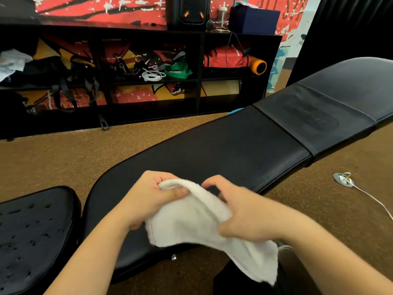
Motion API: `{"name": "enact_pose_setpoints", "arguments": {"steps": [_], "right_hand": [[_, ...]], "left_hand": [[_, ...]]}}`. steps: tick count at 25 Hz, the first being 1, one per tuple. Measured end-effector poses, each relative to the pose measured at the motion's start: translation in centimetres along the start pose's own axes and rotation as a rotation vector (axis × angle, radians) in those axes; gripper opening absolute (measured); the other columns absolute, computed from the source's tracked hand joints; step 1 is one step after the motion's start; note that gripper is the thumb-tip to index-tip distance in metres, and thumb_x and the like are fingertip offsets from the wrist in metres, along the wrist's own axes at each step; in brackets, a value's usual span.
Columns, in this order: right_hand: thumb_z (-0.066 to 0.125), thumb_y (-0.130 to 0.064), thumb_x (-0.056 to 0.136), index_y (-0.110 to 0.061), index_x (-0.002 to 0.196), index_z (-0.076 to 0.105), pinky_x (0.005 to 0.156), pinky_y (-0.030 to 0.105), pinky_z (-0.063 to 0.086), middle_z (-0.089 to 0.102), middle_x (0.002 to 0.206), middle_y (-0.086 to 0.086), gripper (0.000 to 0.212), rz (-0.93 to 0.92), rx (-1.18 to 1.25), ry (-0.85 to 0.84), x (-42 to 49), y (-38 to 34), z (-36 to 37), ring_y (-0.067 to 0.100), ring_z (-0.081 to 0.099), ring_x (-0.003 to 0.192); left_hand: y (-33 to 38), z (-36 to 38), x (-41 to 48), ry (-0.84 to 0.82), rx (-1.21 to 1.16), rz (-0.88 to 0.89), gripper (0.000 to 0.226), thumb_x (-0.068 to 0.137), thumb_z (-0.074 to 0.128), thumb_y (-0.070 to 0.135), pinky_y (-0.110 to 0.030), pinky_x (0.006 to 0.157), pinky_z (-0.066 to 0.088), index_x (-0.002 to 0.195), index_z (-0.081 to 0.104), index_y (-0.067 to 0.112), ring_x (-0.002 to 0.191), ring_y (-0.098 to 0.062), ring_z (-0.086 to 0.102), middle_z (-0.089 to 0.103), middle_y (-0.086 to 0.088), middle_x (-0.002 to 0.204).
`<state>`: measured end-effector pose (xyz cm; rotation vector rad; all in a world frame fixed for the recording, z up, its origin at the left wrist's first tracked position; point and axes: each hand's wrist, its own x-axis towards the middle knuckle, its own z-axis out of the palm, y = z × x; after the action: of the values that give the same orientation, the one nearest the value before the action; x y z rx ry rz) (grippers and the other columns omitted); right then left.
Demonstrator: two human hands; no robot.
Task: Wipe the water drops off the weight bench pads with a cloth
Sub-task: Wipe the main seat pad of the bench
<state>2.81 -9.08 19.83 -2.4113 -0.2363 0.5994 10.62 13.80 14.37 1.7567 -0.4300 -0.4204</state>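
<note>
Holding a white fluffy terry cloth (191,222) between both bare hands, the person is leaning over the near end of a long black padded vinyl backrest pad (229,145). The left hand (146,201) is gripping the cloth's upper folded edge, its thumb pressing on top of the fabric and its fingers curling underneath. The right hand (242,211) is closing on the cloth from the other side, with its thumb lying across the fabric and its fingertips pinching the fold near the left thumb. The cloth is looking soft and bunched, arching up between the two hands, while one loose corner is hanging down past the pad's near edge below the right wrist. It is being held just above the pad; whether it is touching the surface cannot be told. The backrest pad is looking smooth and dull, with no drops readable on it at this sharpness. A separate black seat pad (32,231) is lying to the left, apart from the backrest by a narrow gap, and its surface is showing scattered small glossy marks.
</note>
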Motion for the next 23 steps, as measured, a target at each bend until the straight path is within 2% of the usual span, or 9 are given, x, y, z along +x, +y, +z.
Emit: {"name": "enact_pose_setpoints", "arguments": {"steps": [3,6,8,11,13,15,18,21,23], "right_hand": [[0.06,-0.01,0.088,-0.044,0.116,0.051,0.054,0.032,0.052,0.071,0.083,0.005,0.046,0.085,-0.048,0.277,-0.6,1.9,-4.8,0.013,0.061,0.06],[0.056,-0.013,0.092,-0.036,0.116,0.059,0.071,0.043,0.053,0.07,0.09,-0.001,0.033,0.231,-0.415,0.859,0.1,3.3,-7.0,0.024,0.062,0.085],[0.06,-0.011,0.087,-0.023,0.121,0.063,0.079,0.045,0.05,0.066,0.109,0.004,0.036,0.014,-0.571,1.142,1.6,2.4,-4.4,0.031,0.058,0.104],[0.05,-0.032,0.096,-0.023,0.136,0.058,0.108,0.053,0.042,0.061,0.137,0.003,0.042,-0.304,-0.523,0.795,5.8,0.7,1.3,0.028,0.047,0.135],[0.026,-0.049,0.106,-0.035,0.158,0.029,0.123,0.059,0.011,0.03,0.166,0.002,0.054,-0.15,-0.71,0.427,8.8,0.4,3.7,0.027,0.015,0.156],[0.008,-0.058,0.104,-0.045,0.16,0.002,0.122,0.059,-0.006,0.003,0.172,-0.004,0.058,-0.046,-0.86,0.25,9.4,1.4,3.6,0.024,-0.007,0.158],[0.001,-0.064,0.1,-0.053,0.157,-0.005,0.123,0.055,-0.007,-0.007,0.171,-0.013,0.059,-0.057,-0.906,0.286,6.5,4.7,0.3,0.018,-0.011,0.157],[-0.006,-0.069,0.093,-0.06,0.153,-0.011,0.123,0.054,-0.002,-0.009,0.17,-0.018,0.06,0.222,-0.951,0.331,5.6,7.7,-6.6,0.016,-0.008,0.157],[0.005,-0.064,0.101,-0.058,0.154,-0.008,0.123,0.058,-0.002,-0.009,0.171,-0.013,0.055,0.364,-0.914,0.327,9.3,7.8,-10.1,0.02,-0.008,0.158]], "left_hand": [[-1.2,-1.1,0.9,0.202,-0.086,-0.09,0.025,0.086,0.08,0.033,-0.056,0.08,0.059,0.098,0.08,0.011,0.09,-0.041,0.075,0.079,-0.015,0.094],[-2.6,-0.2,2.2,0.389,0.087,-0.116,0.016,0.091,0.08,0.033,-0.042,0.077,0.057,0.105,0.077,0.025,0.099,-0.027,0.073,0.078,0.004,0.1],[-3.6,0.8,3.1,0.486,0.365,-0.154,0.03,0.094,0.076,0.035,-0.038,0.096,0.047,0.123,0.068,0.034,0.122,-0.019,0.061,0.067,0.015,0.122],[-4.3,0.9,3.9,0.498,0.536,-0.145,0.041,0.092,0.066,0.052,-0.054,0.113,0.033,0.131,0.062,0.04,0.138,-0.021,0.046,0.057,0.013,0.139],[-4.3,1.0,3.9,0.481,0.471,-0.098,0.04,0.088,0.058,0.053,-0.054,0.114,0.034,0.126,0.063,0.042,0.137,-0.021,0.047,0.058,0.014,0.137],[-4.2,1.0,3.6,0.503,0.5,-0.078,0.032,0.092,0.065,0.044,-0.048,0.113,0.03,0.123,0.064,0.042,0.135,-0.016,0.046,0.055,0.02,0.131],[-4.7,-0.1,2.8,0.569,0.49,-0.06,0.025,0.096,0.069,0.038,-0.05,0.114,0.035,0.12,0.062,0.043,0.127,-0.011,0.052,0.052,0.026,0.125],[-4.9,-1.6,2.1,0.676,0.379,-0.037,0.019,0.097,0.067,0.035,-0.046,0.103,0.047,0.116,0.067,0.039,0.11,-0.003,0.057,0.059,0.022,0.121],[-5.0,-2.6,1.7,0.744,0.366,-0.046,0.016,0.098,0.067,0.032,-0.037,0.095,0.046,0.114,0.07,0.035,0.11,-0.008,0.058,0.062,0.018,0.116]]}}
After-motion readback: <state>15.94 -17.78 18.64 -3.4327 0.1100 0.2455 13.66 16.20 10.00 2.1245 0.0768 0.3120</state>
